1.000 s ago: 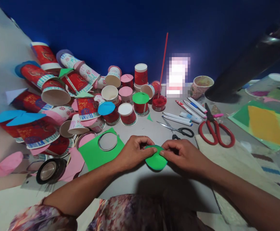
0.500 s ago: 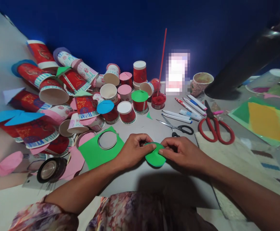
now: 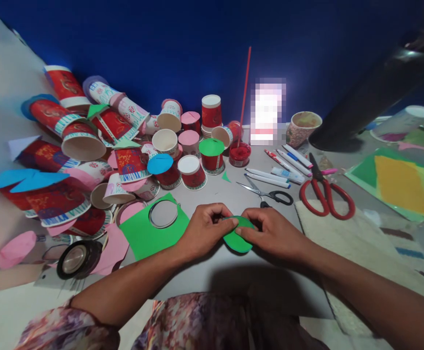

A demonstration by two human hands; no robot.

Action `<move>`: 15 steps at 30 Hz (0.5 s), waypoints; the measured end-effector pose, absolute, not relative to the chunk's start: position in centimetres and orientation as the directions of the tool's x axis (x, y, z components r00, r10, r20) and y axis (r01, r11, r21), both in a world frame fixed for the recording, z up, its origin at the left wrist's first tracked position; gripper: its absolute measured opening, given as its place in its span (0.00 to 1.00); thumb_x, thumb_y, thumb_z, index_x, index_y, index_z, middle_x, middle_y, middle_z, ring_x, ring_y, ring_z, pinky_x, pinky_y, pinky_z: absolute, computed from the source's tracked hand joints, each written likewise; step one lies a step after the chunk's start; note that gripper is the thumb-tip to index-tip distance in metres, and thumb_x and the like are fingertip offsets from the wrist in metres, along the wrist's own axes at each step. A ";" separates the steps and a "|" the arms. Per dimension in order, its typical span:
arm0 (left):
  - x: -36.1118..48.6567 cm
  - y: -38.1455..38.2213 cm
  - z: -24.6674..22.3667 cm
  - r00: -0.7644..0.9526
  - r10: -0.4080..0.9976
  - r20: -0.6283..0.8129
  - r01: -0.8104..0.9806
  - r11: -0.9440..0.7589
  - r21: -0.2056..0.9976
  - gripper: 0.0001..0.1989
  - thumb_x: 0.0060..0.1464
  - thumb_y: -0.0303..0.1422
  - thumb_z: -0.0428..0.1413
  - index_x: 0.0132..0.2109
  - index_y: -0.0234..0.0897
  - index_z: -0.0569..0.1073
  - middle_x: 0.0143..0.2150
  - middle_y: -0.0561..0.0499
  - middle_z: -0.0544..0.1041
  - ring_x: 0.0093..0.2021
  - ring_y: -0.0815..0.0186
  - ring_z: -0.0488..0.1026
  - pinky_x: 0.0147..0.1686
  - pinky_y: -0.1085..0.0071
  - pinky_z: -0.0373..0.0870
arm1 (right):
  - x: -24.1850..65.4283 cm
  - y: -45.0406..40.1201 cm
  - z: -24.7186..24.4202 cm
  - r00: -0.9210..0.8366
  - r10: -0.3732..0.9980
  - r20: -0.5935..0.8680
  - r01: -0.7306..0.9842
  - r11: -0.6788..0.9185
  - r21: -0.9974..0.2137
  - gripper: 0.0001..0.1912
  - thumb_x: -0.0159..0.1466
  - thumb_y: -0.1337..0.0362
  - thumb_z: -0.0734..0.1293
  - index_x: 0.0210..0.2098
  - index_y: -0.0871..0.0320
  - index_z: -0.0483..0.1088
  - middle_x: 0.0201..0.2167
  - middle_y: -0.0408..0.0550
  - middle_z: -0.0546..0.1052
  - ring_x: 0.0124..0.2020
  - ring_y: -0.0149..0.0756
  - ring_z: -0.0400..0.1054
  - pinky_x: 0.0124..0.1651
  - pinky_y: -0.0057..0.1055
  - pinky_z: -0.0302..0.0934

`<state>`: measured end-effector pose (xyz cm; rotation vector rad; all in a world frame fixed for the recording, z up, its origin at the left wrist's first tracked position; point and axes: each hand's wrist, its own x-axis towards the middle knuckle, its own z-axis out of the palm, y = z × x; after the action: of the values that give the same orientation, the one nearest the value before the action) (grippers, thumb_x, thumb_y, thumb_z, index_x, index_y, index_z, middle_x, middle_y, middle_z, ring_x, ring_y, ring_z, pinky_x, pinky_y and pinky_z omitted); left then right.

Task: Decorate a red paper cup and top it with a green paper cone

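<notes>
A round green paper piece (image 3: pixel 241 239) is held between both hands above the grey table. My left hand (image 3: pixel 212 224) pinches its left upper edge, thumb on top. My right hand (image 3: pixel 266 227) grips it on the right, thumb pressed on its face; the fingers behind the paper are partly hidden. Left of my left hand lies a green paper sheet (image 3: pixel 139 232) with a round metal-rimmed piece (image 3: pixel 163 214) on it. Small scissors with black handles (image 3: pixel 279 197) rest just beyond my right hand.
Many decorated paper cups (image 3: pixel 57 199) crowd the left side. Behind stand a red pot (image 3: pixel 239 155) with a red stick and a patterned cup (image 3: pixel 303 129). Markers (image 3: pixel 268 178), large red-handled scissors (image 3: pixel 328 194), a cloth (image 3: pixel 319 233) and coloured sheets (image 3: pixel 401 184) lie to the right.
The green piece has tilted and turned slightly between my fingers, and now looks narrower. My right hand has shifted a little to the left.
</notes>
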<state>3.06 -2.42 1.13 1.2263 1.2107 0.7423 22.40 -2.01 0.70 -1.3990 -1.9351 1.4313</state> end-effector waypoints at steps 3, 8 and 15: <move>3.0 -2.4 1.3 0.256 0.923 -0.287 0.150 0.255 0.955 0.14 0.51 0.40 0.65 0.30 0.34 0.73 0.24 0.56 0.69 0.26 0.72 0.61 0.27 0.74 0.56 | 22.4 -2.0 0.8 -0.444 0.859 -0.256 0.500 0.000 -0.866 0.14 0.61 0.56 0.65 0.23 0.54 0.61 0.22 0.38 0.61 0.26 0.31 0.55 0.28 0.31 0.46; 2.9 -2.4 1.2 0.269 0.919 -0.289 0.113 0.268 0.957 0.15 0.51 0.42 0.65 0.32 0.33 0.74 0.23 0.58 0.67 0.24 0.74 0.59 0.25 0.75 0.55 | 22.5 -1.9 0.8 -0.410 0.879 -0.244 0.470 -0.025 -0.882 0.16 0.62 0.53 0.64 0.24 0.54 0.61 0.22 0.38 0.60 0.26 0.31 0.54 0.28 0.30 0.47; 2.6 -2.1 0.5 0.230 0.895 -0.382 0.050 0.381 0.923 0.17 0.52 0.45 0.65 0.32 0.36 0.72 0.17 0.57 0.71 0.16 0.72 0.66 0.17 0.77 0.60 | 23.1 -1.5 0.8 -0.364 0.909 -0.205 0.407 -0.043 -0.913 0.15 0.65 0.52 0.65 0.29 0.56 0.70 0.22 0.39 0.65 0.25 0.32 0.57 0.28 0.30 0.51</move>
<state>2.59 -2.06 0.51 1.0221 1.1989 0.7485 23.06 -1.51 0.83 -1.3878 -1.7665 1.4009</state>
